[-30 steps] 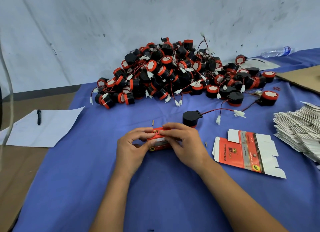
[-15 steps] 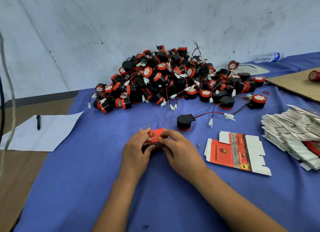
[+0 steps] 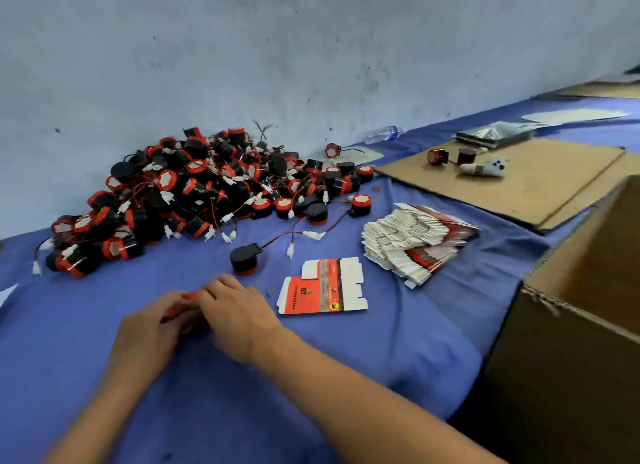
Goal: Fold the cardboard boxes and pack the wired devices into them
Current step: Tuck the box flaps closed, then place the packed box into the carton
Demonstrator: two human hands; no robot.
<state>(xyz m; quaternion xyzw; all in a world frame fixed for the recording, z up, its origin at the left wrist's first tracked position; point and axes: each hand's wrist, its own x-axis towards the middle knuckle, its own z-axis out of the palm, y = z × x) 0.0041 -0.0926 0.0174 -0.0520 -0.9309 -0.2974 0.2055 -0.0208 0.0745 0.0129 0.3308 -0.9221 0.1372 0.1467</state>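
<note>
Both hands meet low over the blue-covered table [image 3: 346, 377]. The left hand [image 3: 152, 328] and the right hand [image 3: 239, 311] have their fingers curled around a small red box [image 3: 188, 299] held between them. Only a strip of red shows between the fingers; motion blur hides the rest, so whether the flaps are closed cannot be told.

Just beyond the right hand stands a single black device [image 3: 244, 261] with a red base. Its red wire runs away to the right and ends in white plugs.

To the right of the right hand, a flat unfolded box [image 3: 322, 287] lies printed side up, red with white flaps. Farther right and beyond it lies a fanned stack of flat boxes [image 3: 415, 242].

Beyond both hands, against the wall [image 3: 277, 48], lies a large pile of devices [image 3: 194, 200], black and red, with tangled wires and white plugs.

At far right stands a large brown carton [image 3: 571, 359], open at the top. It is cut off by the frame edge, and its contents are not visible.

Beyond the carton, a flat cardboard sheet [image 3: 519, 186] carries two more devices [image 3: 438, 157] and a pale object too blurred to identify. A plastic bottle [image 3: 381, 134] lies near the wall.
</note>
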